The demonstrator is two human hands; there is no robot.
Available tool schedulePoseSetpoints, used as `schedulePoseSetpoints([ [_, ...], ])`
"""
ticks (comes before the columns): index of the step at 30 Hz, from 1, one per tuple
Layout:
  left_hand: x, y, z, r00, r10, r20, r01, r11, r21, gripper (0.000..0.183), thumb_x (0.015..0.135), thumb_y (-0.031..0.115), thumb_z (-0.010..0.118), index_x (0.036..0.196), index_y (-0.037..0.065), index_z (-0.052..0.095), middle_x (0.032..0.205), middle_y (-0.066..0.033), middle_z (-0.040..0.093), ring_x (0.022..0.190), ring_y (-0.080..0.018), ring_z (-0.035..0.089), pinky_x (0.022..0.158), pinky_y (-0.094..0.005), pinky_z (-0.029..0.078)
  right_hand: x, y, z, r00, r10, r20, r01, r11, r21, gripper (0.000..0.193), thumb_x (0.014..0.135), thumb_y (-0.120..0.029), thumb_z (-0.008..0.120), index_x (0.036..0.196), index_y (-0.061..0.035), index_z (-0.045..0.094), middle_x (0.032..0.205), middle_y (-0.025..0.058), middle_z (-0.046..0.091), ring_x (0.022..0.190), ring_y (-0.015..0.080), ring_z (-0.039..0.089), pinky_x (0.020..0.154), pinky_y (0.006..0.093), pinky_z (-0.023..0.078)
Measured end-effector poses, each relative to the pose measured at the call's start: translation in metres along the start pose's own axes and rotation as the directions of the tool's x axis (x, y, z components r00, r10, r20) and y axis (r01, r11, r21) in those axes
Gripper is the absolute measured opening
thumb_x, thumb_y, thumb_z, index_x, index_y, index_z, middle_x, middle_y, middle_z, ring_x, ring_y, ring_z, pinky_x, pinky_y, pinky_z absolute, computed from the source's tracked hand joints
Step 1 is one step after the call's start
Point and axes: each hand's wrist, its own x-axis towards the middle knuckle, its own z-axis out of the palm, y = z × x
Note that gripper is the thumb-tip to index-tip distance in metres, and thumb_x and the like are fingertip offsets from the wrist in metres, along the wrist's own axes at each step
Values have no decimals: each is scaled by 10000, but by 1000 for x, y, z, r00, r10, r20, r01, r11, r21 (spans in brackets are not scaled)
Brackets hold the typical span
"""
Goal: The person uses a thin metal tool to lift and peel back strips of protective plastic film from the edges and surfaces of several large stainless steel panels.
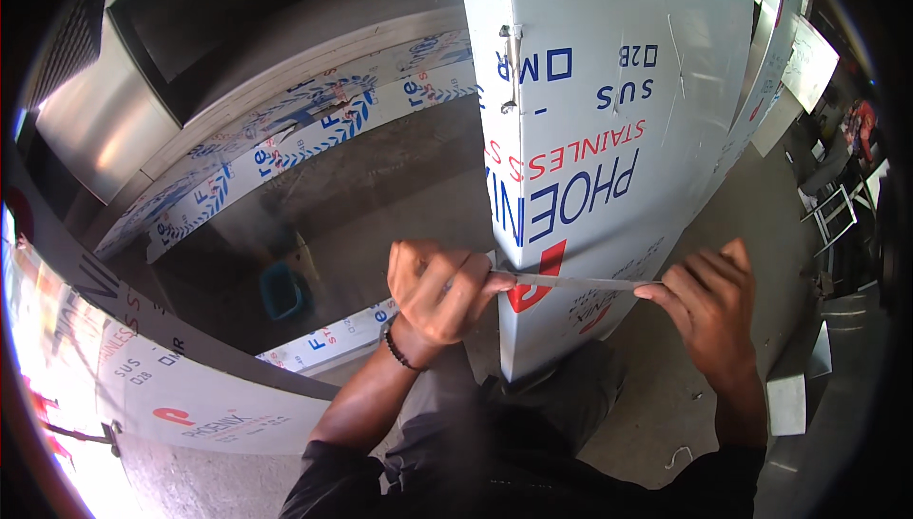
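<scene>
My left hand (437, 289) and my right hand (706, 302) are both closed in pinches, one on each end of a thin, pale strip (580, 283). The strip runs taut and nearly level between them, in front of a tall metal panel (590, 205) wrapped in white film with red and blue print. Close to the panel's left edge, the left fingers pinch their end; whether they touch that edge I cannot tell. Clear of the panel's right side, the right hand is over the grey floor. Whether the strip is tape or torn film does not show.
Left of the panel lies a large dark recess framed by film-covered strips (276, 153), with a teal container (281, 291) inside. Another curved film-covered panel (209, 405) stands at lower left. Metal frames (835, 215) and a person (861, 127) are at far right.
</scene>
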Motion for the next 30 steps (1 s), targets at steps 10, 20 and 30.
schedulePoseSetpoints([
  [10,37,-19,4,987,81,-142,-76,996,36,376,760,366,865,893,65,683,803,-24,638,732,-255,552,655,-368,423,26,1,-17,998,-50,-44,46,995,-84,391,779,-299,855,692,-90,536,616,20,481,599,200,490,661,370,311],
  [20,-19,-7,11,999,54,4,-53,996,-68,382,812,410,816,787,71,641,733,-29,564,668,-238,510,589,-375,375,-4,2,2,998,-58,8,58,998,-32,399,767,-283,875,698,-74,542,644,11,510,611,189,500,658,371,324],
  [30,112,-35,-9,986,98,-133,-107,993,-59,322,728,260,886,774,59,638,712,-44,557,667,-248,485,598,-378,382,78,19,-56,967,-150,-203,111,975,-193,315,826,-215,815,718,-52,569,643,52,472,598,230,470,677,376,313],
])
